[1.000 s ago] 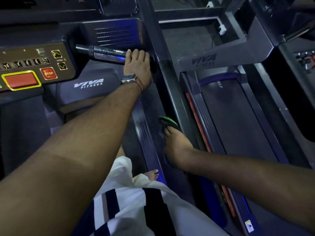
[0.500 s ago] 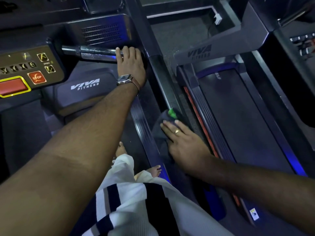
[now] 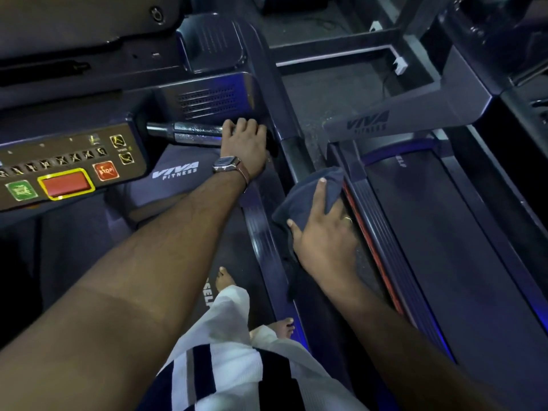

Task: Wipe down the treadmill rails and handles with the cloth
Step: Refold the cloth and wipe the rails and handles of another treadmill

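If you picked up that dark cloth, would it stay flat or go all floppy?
Probably floppy: the cloth bunches into soft folds under the right hand and drapes over the rail. It looks light, since spread fingers alone push it. It likely slides easily on the smooth rail.

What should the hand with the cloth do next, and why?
Probably slide the dark cloth farther up the rail toward the chrome handle. The right hand presses the cloth on the rail between the two treadmills, while the left hand grips the handle. The stretch of rail above the cloth looks not yet reached.
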Demonstrator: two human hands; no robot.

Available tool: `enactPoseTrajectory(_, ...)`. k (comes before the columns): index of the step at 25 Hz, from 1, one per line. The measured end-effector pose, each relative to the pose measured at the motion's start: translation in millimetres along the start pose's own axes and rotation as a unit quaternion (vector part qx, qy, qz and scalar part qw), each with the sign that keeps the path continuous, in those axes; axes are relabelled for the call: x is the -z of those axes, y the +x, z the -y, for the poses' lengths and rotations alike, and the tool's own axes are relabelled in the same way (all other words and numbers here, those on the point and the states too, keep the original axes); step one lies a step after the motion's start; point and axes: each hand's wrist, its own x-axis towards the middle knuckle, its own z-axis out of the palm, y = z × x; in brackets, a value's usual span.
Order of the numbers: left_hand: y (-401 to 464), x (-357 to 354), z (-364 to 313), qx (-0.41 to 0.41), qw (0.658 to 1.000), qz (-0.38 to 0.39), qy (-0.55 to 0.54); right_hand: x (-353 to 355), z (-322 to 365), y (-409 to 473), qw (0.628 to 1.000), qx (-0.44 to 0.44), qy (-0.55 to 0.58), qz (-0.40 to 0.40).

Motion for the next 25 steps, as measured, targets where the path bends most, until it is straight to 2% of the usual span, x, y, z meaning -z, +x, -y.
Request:
enactPoseTrajectory(3,13,4,0,-0.007,0.998,0.048,0.031,-9,-8,-1,0.990,0.116,-0.078,-0.014)
enactPoseTrajectory(5,23,11,0,-0.022,0.994,0.093,0.049,-11,5,37,0.983,0.157,-0.080,-0.048)
enactPoseTrajectory(9,42,28,15,-0.052,0.978,0.189,0.069,-4,35,83,0.996,0.034,0.060,-0.049)
enactPoseTrajectory(10,46,31,18,-0.065,0.975,0.202,0.072,-7,36,80,0.997,0.035,0.043,-0.060)
enactPoseTrajectory(12,54,35,22,-0.094,0.968,0.221,0.071,-7,38,89,0.993,0.102,-0.002,-0.057)
enactPoseTrajectory(14,59,38,25,-0.105,0.962,0.247,0.043,-2,47,132,0.988,0.137,0.037,-0.059)
enactPoseTrajectory(16,59,39,25,-0.100,0.961,0.257,0.024,5,60,164,0.991,0.038,0.127,-0.019)
enactPoseTrajectory(18,59,33,25,-0.090,0.963,0.254,0.010,3,65,164,0.991,-0.026,0.131,-0.025)
enactPoseTrajectory(20,59,30,25,-0.072,0.964,0.256,-0.004,-7,63,154,0.996,0.050,0.064,-0.048)
enactPoseTrajectory(22,61,34,30,-0.055,0.959,0.276,-0.031,-3,62,187,0.987,0.138,0.071,-0.043)
enactPoseTrajectory(23,63,38,32,-0.046,0.957,0.278,-0.066,2,64,206,0.986,0.126,0.108,-0.017)
enactPoseTrajectory(25,66,43,38,-0.013,0.951,0.272,-0.145,7,71,223,0.982,0.006,0.190,0.021)
